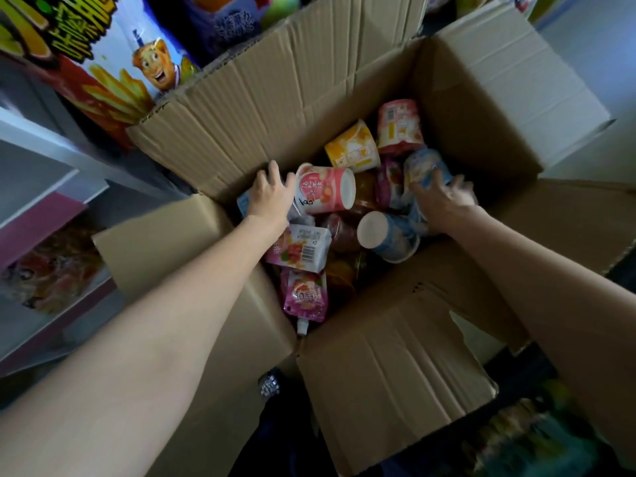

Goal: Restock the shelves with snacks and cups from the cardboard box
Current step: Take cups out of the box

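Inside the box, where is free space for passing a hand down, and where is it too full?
Bare cardboard wall shows on the far and right sides of the cardboard box, beyond the yellow cup and red cup. The middle is crowded: pink cup, blue cup and pouches overlap between the left hand and right hand. No floor shows.

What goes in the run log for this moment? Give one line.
stage: picking | left hand: on pink cup | right hand: on blue cup | cardboard box: open, stocked
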Available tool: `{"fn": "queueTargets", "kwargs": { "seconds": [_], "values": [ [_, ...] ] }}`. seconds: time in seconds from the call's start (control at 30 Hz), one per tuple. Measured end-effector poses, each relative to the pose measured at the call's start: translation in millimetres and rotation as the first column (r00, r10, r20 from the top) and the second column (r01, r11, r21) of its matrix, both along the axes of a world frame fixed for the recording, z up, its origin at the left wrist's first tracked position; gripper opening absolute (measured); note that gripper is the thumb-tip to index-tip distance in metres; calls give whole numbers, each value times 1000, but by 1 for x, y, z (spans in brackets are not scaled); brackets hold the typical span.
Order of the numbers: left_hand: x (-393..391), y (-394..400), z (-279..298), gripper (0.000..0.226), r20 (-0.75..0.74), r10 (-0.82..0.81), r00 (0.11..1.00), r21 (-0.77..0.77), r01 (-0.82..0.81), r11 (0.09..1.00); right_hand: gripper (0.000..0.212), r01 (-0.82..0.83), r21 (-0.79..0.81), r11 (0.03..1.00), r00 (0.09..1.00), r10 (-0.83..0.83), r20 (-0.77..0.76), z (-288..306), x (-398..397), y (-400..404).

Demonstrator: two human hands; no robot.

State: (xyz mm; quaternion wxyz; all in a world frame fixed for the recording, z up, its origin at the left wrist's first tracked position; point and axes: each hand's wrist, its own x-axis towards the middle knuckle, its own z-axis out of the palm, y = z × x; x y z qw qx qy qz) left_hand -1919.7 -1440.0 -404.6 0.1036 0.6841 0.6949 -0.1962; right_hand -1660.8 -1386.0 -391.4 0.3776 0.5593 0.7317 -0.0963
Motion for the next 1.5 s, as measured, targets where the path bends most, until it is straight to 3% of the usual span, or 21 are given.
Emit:
{"fn": "queueTargets", "kwargs": {
  "seconds": [0.13, 0.27, 0.37, 0.47, 0.6, 0.73, 0.83, 0.9, 0.97, 1.03, 1.13, 1.27, 1.37, 1.43, 1.5],
  "values": [
    [-5, -17, 13, 69, 71, 72, 995, 87, -78, 993, 78, -62, 138, 989, 989, 79, -124, 25, -18, -13],
    [-13, -42, 65, 72, 479, 186, 858, 168, -297, 940, 84, 126, 187, 974, 895, -31, -444, 78, -53, -19],
    [-30, -59, 122, 77, 695, 110, 711, 269, -398, 877, 83, 403, 95, 910, 636, -205, -744, 130, -85, -26],
    [-66, -77, 183, 80, 718, -15, 695, 342, -334, 878, 78, 502, 25, 864, 460, -242, -855, 187, -121, -42],
    [-120, -113, 267, 89, 715, -169, 679, 436, -244, 866, 70, 511, 79, 856, 281, -79, -956, 267, -167, -83],
    [-174, -171, 351, 80, 668, -371, 646, 627, -218, 748, 64, 429, 68, 901, -35, 92, -995, 348, -214, -141],
    [-213, -210, 407, 80, 652, -404, 641, 681, -262, 684, 61, 332, 96, 938, -213, 173, -962, 399, -254, -177],
    [-239, -230, 432, 85, 674, -382, 632, 677, -321, 662, 66, 284, 113, 952, -270, 192, -943, 420, -284, -192],
    [-265, -246, 444, 90, 668, -366, 647, 692, -359, 626, 79, 294, 211, 932, -212, 279, -937, 433, -316, -201],
    [-288, -258, 445, 91, 675, -334, 659, 692, -407, 597, 93, 292, 342, 893, -99, 384, -918, 442, -344, -204],
    [-318, -270, 440, 91, 706, -263, 657, 671, -503, 544, 92, 222, 453, 864, 32, 458, -889, 451, -377, -204],
    [-341, -263, 431, 80, 732, -153, 664, 658, -628, 416, 94, 85, 699, 710, 368, 629, -685, 454, -413, -193],
    [-344, -243, 423, 75, 746, -109, 657, 650, -684, 331, 100, -155, 741, 653, 623, 647, -440, 451, -432, -170],
    [-344, -225, 411, 71, 789, -99, 606, 602, -731, 321, 91, -324, 673, 665, 711, 640, -290, 445, -439, -155],
    [-340, -209, 399, 69, 834, -106, 541, 541, -766, 347, 49, -406, 634, 659, 704, 667, -243, 440, -441, -148]
  ]
}}
